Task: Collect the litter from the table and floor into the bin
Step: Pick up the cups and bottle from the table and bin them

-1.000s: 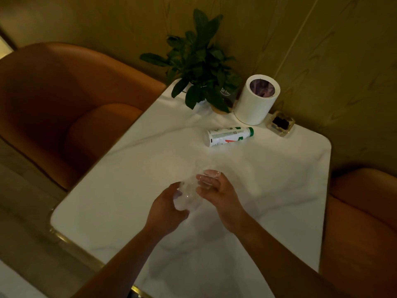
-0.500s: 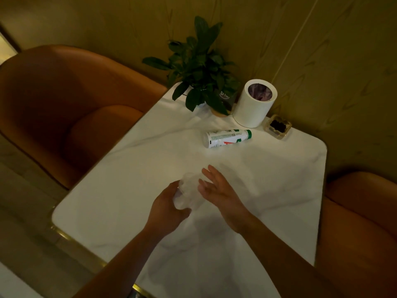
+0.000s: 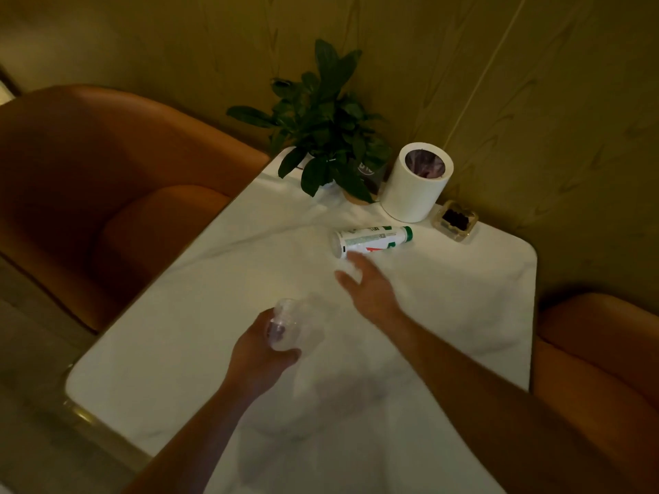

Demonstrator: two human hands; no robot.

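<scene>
My left hand is closed around a crumpled clear plastic cup, held just above the white marble table. My right hand is stretched forward with fingers spread, holding nothing, its fingertips just short of a white bottle with a green cap that lies on its side. Behind the bottle, in the table's far corner, stands a white cylindrical bin with a purple liner.
A potted green plant stands left of the bin. A small clear tray with dark contents sits to the bin's right. Orange seats flank the table on both sides, and a wooden wall lies behind.
My right hand has let go of the cup and moved forward toward the bottle. My left hand has kept the cup and drawn it slightly back.
</scene>
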